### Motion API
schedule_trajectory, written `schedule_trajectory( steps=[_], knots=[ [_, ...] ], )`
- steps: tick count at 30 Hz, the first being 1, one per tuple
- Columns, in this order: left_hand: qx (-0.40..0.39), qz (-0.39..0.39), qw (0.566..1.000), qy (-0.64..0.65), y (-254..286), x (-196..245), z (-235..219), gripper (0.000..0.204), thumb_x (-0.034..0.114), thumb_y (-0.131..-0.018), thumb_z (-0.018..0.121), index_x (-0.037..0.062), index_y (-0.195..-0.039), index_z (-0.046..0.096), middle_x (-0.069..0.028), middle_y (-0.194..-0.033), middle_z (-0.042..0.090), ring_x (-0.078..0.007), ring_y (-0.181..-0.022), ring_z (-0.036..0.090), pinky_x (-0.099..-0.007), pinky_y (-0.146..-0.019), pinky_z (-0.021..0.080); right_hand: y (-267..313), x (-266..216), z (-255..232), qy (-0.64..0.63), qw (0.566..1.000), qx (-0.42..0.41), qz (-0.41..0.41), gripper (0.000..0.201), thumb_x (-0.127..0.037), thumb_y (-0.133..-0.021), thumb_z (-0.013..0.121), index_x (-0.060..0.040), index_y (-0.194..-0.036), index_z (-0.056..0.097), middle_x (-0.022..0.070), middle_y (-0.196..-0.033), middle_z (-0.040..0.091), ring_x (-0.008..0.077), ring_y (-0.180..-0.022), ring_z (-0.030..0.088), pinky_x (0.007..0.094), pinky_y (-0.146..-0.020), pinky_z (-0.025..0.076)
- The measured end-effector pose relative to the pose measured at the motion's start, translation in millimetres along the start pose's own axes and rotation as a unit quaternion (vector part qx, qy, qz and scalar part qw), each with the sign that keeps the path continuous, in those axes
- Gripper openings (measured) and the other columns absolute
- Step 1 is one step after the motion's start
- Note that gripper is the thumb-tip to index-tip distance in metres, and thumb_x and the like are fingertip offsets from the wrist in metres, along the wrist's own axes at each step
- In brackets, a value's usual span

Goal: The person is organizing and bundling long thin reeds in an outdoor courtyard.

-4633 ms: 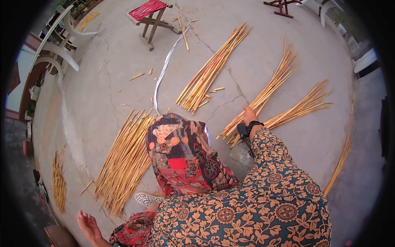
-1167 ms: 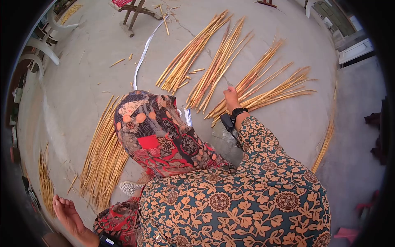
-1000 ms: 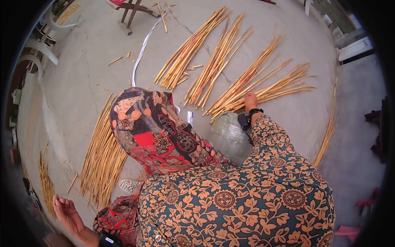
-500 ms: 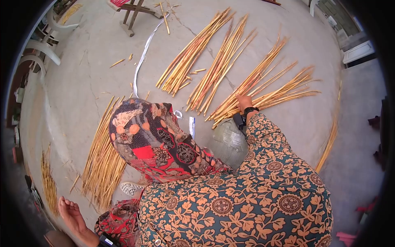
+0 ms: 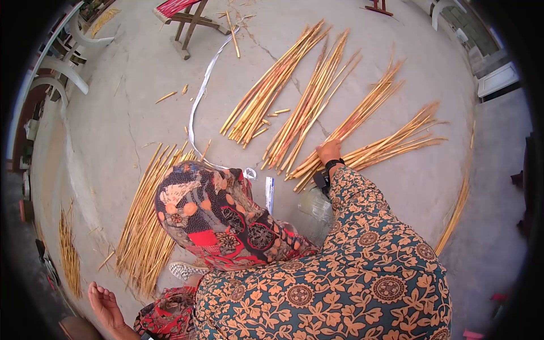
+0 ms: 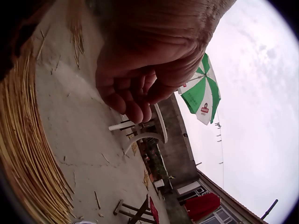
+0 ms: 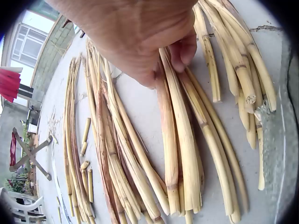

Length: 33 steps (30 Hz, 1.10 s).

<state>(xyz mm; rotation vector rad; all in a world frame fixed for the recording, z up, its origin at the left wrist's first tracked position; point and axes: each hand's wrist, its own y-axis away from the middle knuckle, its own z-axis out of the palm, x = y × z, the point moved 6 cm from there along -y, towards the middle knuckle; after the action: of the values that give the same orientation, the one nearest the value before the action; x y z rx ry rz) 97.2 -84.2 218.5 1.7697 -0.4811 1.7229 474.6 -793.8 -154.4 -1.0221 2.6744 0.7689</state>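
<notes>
My right hand [image 5: 330,152] grips a bunch of dry stalks [image 5: 369,106] near its thick cut ends, on the concrete floor. In the right wrist view, thumb and fingers of the right hand [image 7: 140,42] close round the stalks [image 7: 172,158], whose lower ends splay below. Another stalk bunch [image 5: 399,139] fans out to the right of it. Two more bunches lie to the left, a nearer bunch [image 5: 310,105] and a farther bunch [image 5: 273,85]. My left hand [image 5: 106,306] hangs in the air, fingers loosely curled and holding nothing, near a large stalk pile [image 5: 150,221].
A clear plastic-wrapped bundle [image 5: 314,209] sits beside the right forearm. White strip [image 5: 205,85] trails across the floor, past short stalk pieces [image 5: 277,112]. A folding stool [image 5: 187,25] stands ahead. A smaller stalk pile [image 5: 69,255] lies far left. The patterned headscarf [image 5: 221,215] covers the centre.
Compared with the oldest frame, an added bunch lies left of the right hand. Stray stalks beside the gripped bunch have been drawn together. The right hand has shifted slightly left; the left hand stays idle.
</notes>
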Motion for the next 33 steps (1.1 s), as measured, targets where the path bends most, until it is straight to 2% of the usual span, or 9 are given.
schedule_trajectory(
  steps=[5,12,15,18,21,22,25,31,33],
  knots=[
    [0.004,-0.008,1.000,-0.016,2.6,2.2,-0.6,0.026,0.019,-0.092,0.057,0.0056,-0.115,0.054,0.0006,-0.085,0.059,-0.0081,-0.072,0.057,-0.0206,-0.064,0.050,10.8,-30.6,5.2,0.022,0.998,0.003,-0.061,0.095,-0.028,-0.075,0.072,0.0071,-0.139,0.012,0.0252,-0.129,0.040,0.0401,-0.106,0.055,0.0447,-0.085,0.051],
    [0.000,-0.001,1.000,-0.015,8.7,4.1,8.5,0.024,0.018,-0.092,0.057,0.0057,-0.113,0.054,0.0007,-0.082,0.059,-0.0077,-0.072,0.055,-0.0205,-0.065,0.047,15.7,-27.6,-5.4,-0.019,0.996,-0.055,-0.069,0.083,-0.034,-0.079,0.069,-0.0024,-0.139,0.021,0.0254,-0.128,0.041,0.0422,-0.113,0.049,0.0490,-0.093,0.043],
    [0.013,0.008,1.000,-0.011,13.3,9.1,14.8,0.021,0.017,-0.093,0.055,0.0054,-0.110,0.054,0.0005,-0.081,0.058,-0.0078,-0.072,0.054,-0.0207,-0.064,0.046,26.9,-26.7,-29.2,-0.010,0.998,0.035,-0.060,0.074,-0.032,-0.081,0.066,-0.0050,-0.138,0.027,0.0217,-0.127,0.043,0.0403,-0.113,0.049,0.0476,-0.092,0.043],
    [-0.015,0.044,0.999,-0.007,21.9,20.3,29.9,0.018,0.015,-0.093,0.053,0.0051,-0.108,0.054,-0.0005,-0.079,0.057,-0.0083,-0.069,0.053,-0.0219,-0.064,0.046,24.0,-43.7,-33.3,-0.022,0.949,0.148,-0.277,0.066,-0.030,-0.082,0.063,-0.0038,-0.135,0.034,0.0181,-0.124,0.048,0.0373,-0.110,0.051,0.0440,-0.092,0.044],
    [-0.057,0.060,0.996,-0.022,26.5,35.7,55.7,0.015,0.014,-0.093,0.052,0.0050,-0.106,0.054,-0.0016,-0.078,0.056,-0.0087,-0.068,0.052,-0.0230,-0.063,0.045,21.2,-93.1,-15.7,-0.058,0.949,0.051,-0.305,0.062,-0.029,-0.083,0.061,-0.0036,-0.134,0.038,0.0168,-0.121,0.051,0.0349,-0.110,0.051,0.0405,-0.091,0.044],
    [-0.063,0.052,0.996,-0.025,24.7,34.3,59.6,0.015,0.014,-0.093,0.053,0.0050,-0.105,0.053,-0.0019,-0.077,0.056,-0.0088,-0.068,0.052,-0.0231,-0.063,0.046,30.3,-117.8,-10.5,-0.109,0.950,-0.037,-0.291,0.065,-0.030,-0.083,0.062,-0.0029,-0.136,0.037,0.0201,-0.122,0.051,0.0354,-0.114,0.049,0.0387,-0.093,0.043],
    [-0.063,0.033,0.996,-0.047,40.4,33.0,73.7,0.015,0.015,-0.093,0.054,0.0047,-0.104,0.053,-0.0023,-0.075,0.055,-0.0091,-0.068,0.053,-0.0230,-0.063,0.046,30.9,-164.8,25.1,-0.161,0.924,-0.037,-0.343,0.075,-0.036,-0.081,0.064,-0.0056,-0.140,0.031,0.0227,-0.126,0.049,0.0364,-0.119,0.046,0.0403,-0.097,0.040],
    [-0.030,-0.025,0.997,-0.071,22.2,19.8,64.6,0.014,0.016,-0.091,0.056,0.0055,-0.100,0.055,-0.0018,-0.074,0.057,-0.0099,-0.063,0.055,-0.0225,-0.059,0.048,53.9,-227.7,57.2,-0.082,0.969,-0.040,-0.231,0.105,-0.049,-0.072,0.070,-0.0133,-0.146,0.005,0.0289,-0.141,0.027,0.0411,-0.129,0.034,0.0479,-0.104,0.031],
    [-0.028,-0.029,0.997,-0.070,11.7,6.0,60.3,0.014,0.016,-0.091,0.056,0.0055,-0.100,0.055,-0.0017,-0.073,0.056,-0.0097,-0.063,0.055,-0.0224,-0.058,0.047,54.3,-246.7,73.6,-0.059,0.976,-0.063,-0.201,0.109,-0.047,-0.071,0.073,-0.0138,-0.146,0.001,0.0301,-0.146,0.012,0.0416,-0.134,0.023,0.0478,-0.107,0.026]
  ],
)
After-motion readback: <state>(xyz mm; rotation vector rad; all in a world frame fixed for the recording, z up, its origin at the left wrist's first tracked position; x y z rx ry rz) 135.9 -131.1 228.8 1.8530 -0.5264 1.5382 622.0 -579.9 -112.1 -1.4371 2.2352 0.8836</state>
